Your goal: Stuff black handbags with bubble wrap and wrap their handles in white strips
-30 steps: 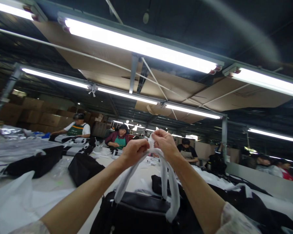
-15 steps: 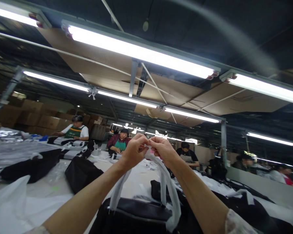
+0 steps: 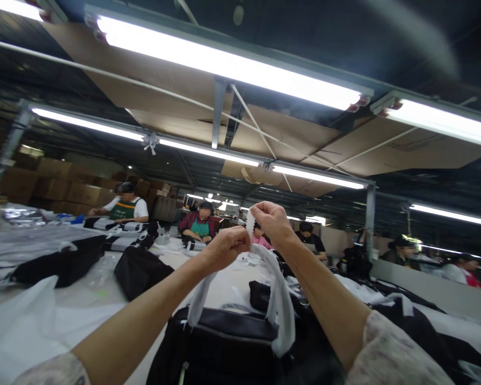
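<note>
A black bag (image 3: 224, 355) stands upright in front of me, its handles (image 3: 282, 299) wrapped in white material and arching upward. My left hand (image 3: 229, 248) is closed at the top of the arch, gripping the wrapped handle; its fingertips are partly hidden. Just above and to the right, my right hand (image 3: 271, 218) pinches a short white strip (image 3: 250, 223). This strip hangs down from the right fingertips toward the left hand. Whether its lower end touches the left fingers I cannot tell.
Black bags (image 3: 142, 272) and white wrapping sheets (image 3: 20, 326) lie over the table (image 3: 172, 259). Several co-workers, one in a green apron (image 3: 122, 210), sit across it. Stacked cartons (image 3: 56, 187) stand at the far left. Tube lights (image 3: 224, 64) hang overhead.
My hands were together at the top of the handle; now they are apart. The right hand has risen with the white strip, and the left has dropped slightly.
</note>
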### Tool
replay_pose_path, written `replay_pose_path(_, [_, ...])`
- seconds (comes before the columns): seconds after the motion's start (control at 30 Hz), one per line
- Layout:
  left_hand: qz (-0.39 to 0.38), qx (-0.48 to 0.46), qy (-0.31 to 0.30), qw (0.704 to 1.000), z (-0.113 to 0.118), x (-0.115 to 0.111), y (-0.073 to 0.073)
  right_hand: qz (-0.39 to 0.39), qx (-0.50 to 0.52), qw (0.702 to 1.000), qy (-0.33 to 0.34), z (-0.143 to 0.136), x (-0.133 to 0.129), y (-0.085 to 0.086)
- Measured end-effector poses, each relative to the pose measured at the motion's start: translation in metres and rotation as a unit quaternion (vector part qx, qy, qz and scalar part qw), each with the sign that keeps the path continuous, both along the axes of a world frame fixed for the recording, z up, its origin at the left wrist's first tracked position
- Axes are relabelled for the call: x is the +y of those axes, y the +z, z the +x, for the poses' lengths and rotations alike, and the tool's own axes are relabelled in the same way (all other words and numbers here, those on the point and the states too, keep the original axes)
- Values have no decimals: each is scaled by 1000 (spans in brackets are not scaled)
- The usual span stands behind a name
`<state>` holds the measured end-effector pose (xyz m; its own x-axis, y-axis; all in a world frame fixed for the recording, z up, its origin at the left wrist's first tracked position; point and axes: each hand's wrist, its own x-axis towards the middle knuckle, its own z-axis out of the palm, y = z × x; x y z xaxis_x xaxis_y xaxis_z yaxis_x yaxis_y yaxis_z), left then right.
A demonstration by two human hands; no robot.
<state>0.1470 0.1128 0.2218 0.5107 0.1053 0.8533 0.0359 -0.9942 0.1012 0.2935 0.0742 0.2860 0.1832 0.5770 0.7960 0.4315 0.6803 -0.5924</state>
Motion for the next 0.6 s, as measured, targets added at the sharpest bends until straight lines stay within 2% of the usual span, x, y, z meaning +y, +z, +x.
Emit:
replay_pose_path(0.2, [40,49,86,994,6,12,-2,52,-13,998,17,-8,-15,8])
replay_pose_path(0.33, [33,85,147,985,12,24,-8,57,-16,998,26,-11,-22,-1])
replay_pose_path(0.47, [-3,70,202,977,10,39,-10,-31,-4,998,50,3,-36,-29])
replay_pose_path(0.53, [-20,41,218,975,6,48,-5,-124,-38,989,77,18,-51,-49])
replay_pose_path(0.6, [-30,13,213,977,0,56,0,-239,-86,961,110,37,-67,-73])
